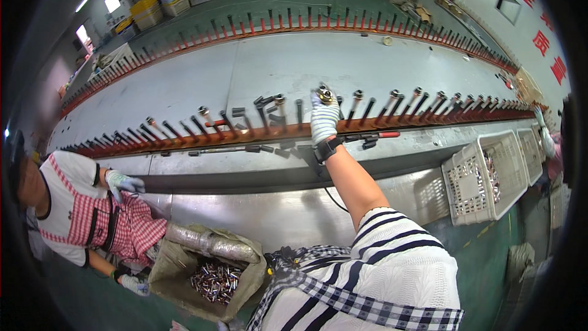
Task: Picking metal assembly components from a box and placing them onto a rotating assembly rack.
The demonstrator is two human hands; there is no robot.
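My right hand, in a white glove with blue stripes and a black wrist strap, reaches up to the long rail of slanted dark pegs. Its fingers are closed on a small brass-and-silver metal fitting, held at the tip of a peg in the middle of the rail. Several pegs to the right carry similar fittings on their tips. My left hand is out of sight. My striped sleeve fills the lower middle of the picture.
An open sack of small metal parts lies at the lower left. A seated co-worker in gloves is beside it. White plastic baskets with parts stand to the right. Another person's gloved hand shows at the far right.
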